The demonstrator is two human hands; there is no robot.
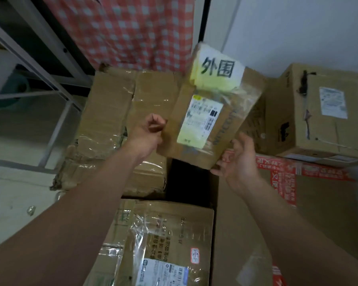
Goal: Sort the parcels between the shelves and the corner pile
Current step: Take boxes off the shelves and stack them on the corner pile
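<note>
A small cardboard parcel [210,118] with a shipping label and a yellow and white note taped to its top hangs tilted above the corner pile. My left hand [148,131] grips its left edge with curled fingers. My right hand [239,159] cups its lower right corner from below, fingers bent under the box. Beneath lie a crushed large box [116,124], a taped box with a label [163,244] close to me, and a box with red printed tape [318,203].
A metal shelf frame [50,79] stands at the left. A red checked curtain [132,32] hangs behind the pile, with a white wall to the right. Another brown box [327,112] sits on top at the far right. A dark gap [190,182] opens between the boxes.
</note>
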